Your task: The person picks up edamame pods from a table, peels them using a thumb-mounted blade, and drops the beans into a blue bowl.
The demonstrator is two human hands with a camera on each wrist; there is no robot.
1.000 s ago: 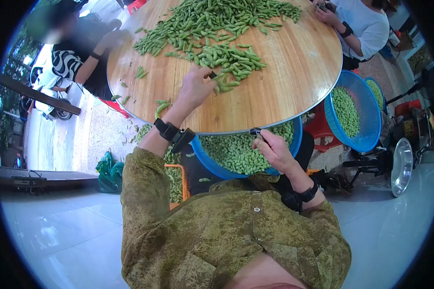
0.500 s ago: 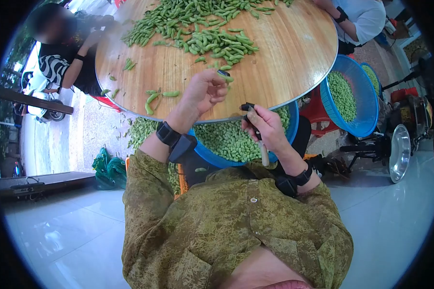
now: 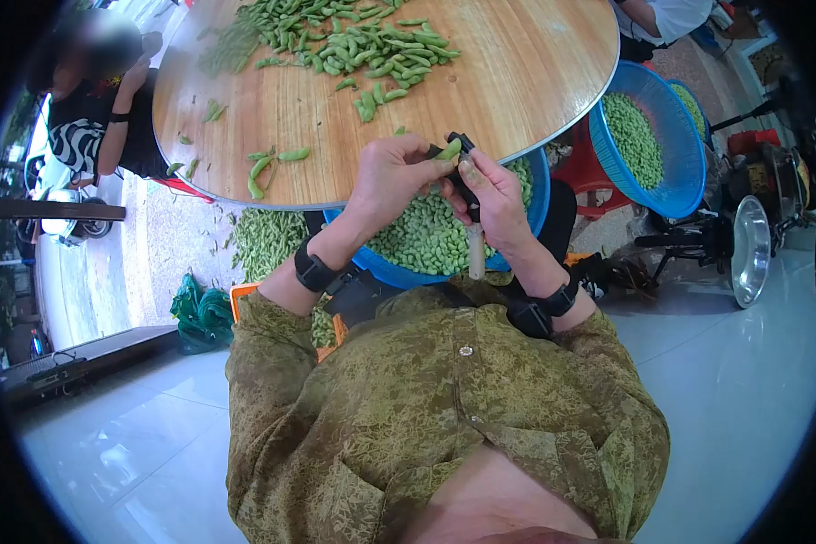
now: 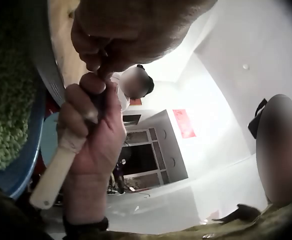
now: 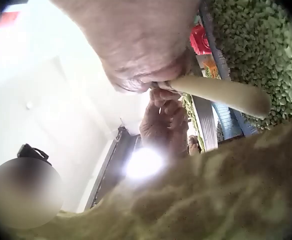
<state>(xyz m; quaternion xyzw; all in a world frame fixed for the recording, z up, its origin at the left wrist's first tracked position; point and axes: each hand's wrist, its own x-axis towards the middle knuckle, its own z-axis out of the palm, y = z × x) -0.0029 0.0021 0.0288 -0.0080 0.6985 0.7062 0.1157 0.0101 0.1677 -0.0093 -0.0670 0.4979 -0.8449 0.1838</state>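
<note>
At the edge of the desk point(image 3: 526, 82), above a blue basin point(image 3: 541, 199), our left hand point(image 3: 390, 181) pinches a green pod point(image 3: 449, 150) while our right hand point(image 3: 500, 207) grips a pale-handled tool point(image 3: 476, 254).

Left forearm point(image 3: 331, 247) and right forearm point(image 3: 541, 269) angled inward; hands close together at table point(image 3: 526, 63) near edge. Left hand point(image 3: 390, 181): thumb and fingertips pinched. Right hand point(image 3: 499, 201): fingers curled, thumb toward left fingertips.

Right hand point(image 5: 141, 45) gripping pale handle point(image 5: 226, 94), left hand point(image 5: 165, 125) close by, heaped green beans point(image 5: 266, 50)
</note>
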